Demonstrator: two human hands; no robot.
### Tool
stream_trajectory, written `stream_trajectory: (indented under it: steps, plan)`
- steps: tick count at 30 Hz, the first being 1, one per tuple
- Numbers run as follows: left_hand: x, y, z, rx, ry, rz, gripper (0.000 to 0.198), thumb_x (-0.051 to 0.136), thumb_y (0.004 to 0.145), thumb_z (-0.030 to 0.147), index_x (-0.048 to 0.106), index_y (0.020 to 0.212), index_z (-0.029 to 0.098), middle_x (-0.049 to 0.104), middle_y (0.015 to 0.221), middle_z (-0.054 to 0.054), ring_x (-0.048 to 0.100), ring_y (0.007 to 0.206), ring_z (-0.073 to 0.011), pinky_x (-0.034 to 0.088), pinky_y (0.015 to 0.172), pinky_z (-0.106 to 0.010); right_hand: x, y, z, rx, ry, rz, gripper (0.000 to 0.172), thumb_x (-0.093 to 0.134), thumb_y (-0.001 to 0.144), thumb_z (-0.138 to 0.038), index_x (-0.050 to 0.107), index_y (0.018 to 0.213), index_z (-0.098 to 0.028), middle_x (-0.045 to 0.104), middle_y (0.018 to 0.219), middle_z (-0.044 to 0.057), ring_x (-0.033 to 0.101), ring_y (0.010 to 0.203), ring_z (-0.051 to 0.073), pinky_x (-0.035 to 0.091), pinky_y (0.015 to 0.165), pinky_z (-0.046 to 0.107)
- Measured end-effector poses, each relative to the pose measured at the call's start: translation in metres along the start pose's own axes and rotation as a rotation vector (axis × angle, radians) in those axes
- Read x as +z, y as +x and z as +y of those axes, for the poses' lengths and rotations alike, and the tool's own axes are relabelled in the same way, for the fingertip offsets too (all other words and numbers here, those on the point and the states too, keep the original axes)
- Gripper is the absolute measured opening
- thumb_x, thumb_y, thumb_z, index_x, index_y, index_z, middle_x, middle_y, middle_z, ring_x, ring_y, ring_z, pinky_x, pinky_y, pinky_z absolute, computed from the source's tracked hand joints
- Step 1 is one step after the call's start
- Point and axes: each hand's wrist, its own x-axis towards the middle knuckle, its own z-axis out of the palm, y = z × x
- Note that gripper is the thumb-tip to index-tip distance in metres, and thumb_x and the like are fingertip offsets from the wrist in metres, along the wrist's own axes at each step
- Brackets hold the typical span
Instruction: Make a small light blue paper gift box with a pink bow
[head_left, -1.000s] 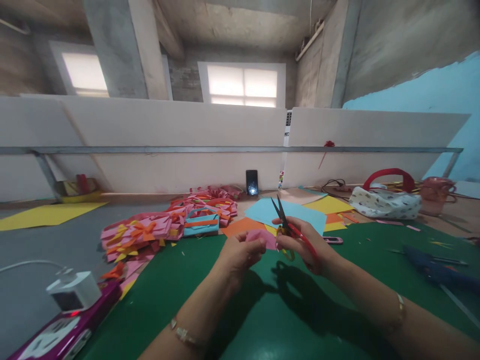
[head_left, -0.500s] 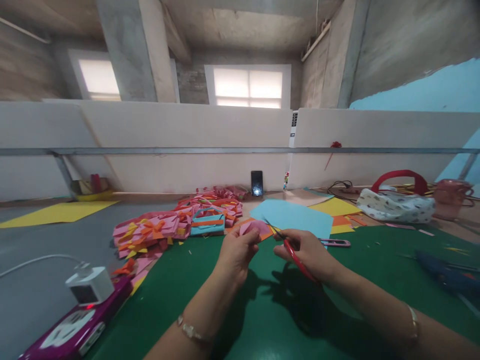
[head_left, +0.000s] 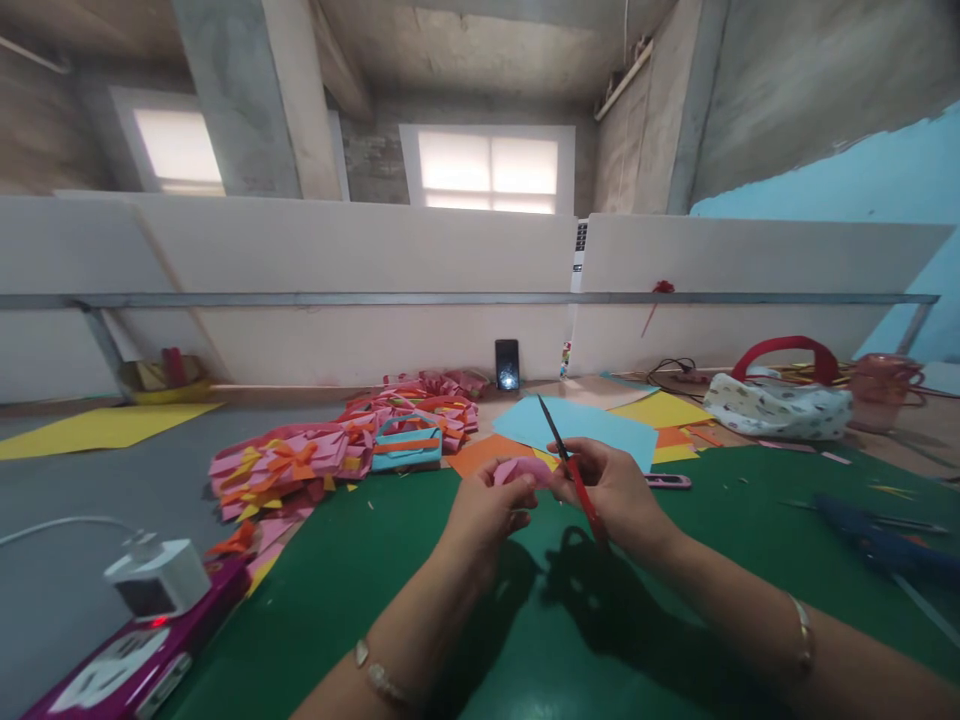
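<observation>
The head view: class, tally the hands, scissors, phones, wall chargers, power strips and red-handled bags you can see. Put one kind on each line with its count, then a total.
Hands, left hand and right hand: 2
Scissors: 1 pair
Phone: 1
White charger: 1
Purple power strip: 1
Red-handled bag: 1
Total: 7

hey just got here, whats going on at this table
A person is sitting or standing at a green work surface, busy with papercraft. A small pink paper piece is in the grip of the left hand. The right hand, close by, holds red-handled scissors, their blades pointing up and away rather than across the paper. Beyond the hands lies a light blue sheet, with pink and orange paper pieces heaped to the left.
</observation>
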Motion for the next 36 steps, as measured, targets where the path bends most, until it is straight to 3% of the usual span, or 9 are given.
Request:
stream_trajectory:
  steps: [5,11,17,25,31,36]
  plan:
    - [-0.004,0.006,-0.002,0.076,0.075,-0.032,0.023,0.068,0.060,0.032,0.067,0.074,0.014,0.060,0.061,-0.002,0.049,0.054,-0.0079,0.036,0.049,-0.018,0.001,-0.002,-0.013,0.070,0.021,-0.043,0.038,0.070,0.059,-0.024,0.059,0.094,-0.013,0.061,0.067,0.000,0.055,0.061,0.013,0.044,0.058,0.025]
    - [-0.003,0.007,-0.005,0.098,0.039,-0.024,0.020,0.069,0.059,0.029,0.068,0.070,0.013,0.060,0.055,-0.001,0.046,0.048,-0.0063,0.033,0.046,-0.017,0.002,-0.002,-0.016,0.187,0.078,-0.026,0.039,0.066,0.058,-0.016,0.060,0.096,-0.013,0.058,0.061,-0.002,0.052,0.055,0.011,0.041,0.053,0.023]
    - [-0.002,0.006,-0.006,0.102,0.041,-0.085,0.021,0.073,0.052,0.021,0.066,0.071,0.014,0.061,0.055,0.000,0.054,0.051,-0.0091,0.042,0.050,-0.019,-0.005,0.003,-0.004,0.360,0.243,-0.060,0.044,0.066,0.057,-0.020,0.057,0.100,-0.015,0.056,0.056,-0.003,0.051,0.050,0.011,0.037,0.045,0.021]
    - [-0.009,0.006,0.005,-0.047,-0.138,0.083,0.022,0.070,0.056,0.010,0.063,0.076,0.013,0.062,0.062,-0.002,0.057,0.054,-0.0074,0.046,0.052,-0.016,-0.014,0.003,-0.014,0.107,-0.155,-0.193,0.029,0.066,0.064,-0.032,0.062,0.088,-0.016,0.055,0.065,-0.002,0.046,0.057,0.010,0.037,0.052,0.022]
    - [-0.015,0.009,0.016,-0.089,-0.178,0.136,0.023,0.067,0.059,0.004,0.063,0.080,0.013,0.061,0.066,-0.001,0.055,0.053,-0.0052,0.047,0.049,-0.013,-0.024,0.004,-0.013,0.153,-0.261,-0.389,0.029,0.063,0.068,-0.041,0.064,0.079,-0.014,0.044,0.057,-0.004,0.034,0.051,0.008,0.027,0.046,0.020]
    - [-0.014,0.010,0.015,-0.089,-0.130,0.129,0.024,0.068,0.059,0.006,0.062,0.081,0.013,0.060,0.068,-0.001,0.054,0.053,-0.0044,0.045,0.047,-0.012,-0.021,0.001,-0.011,0.186,-0.229,-0.454,0.031,0.058,0.073,-0.041,0.063,0.086,-0.013,0.042,0.056,-0.004,0.032,0.051,0.008,0.025,0.046,0.020]
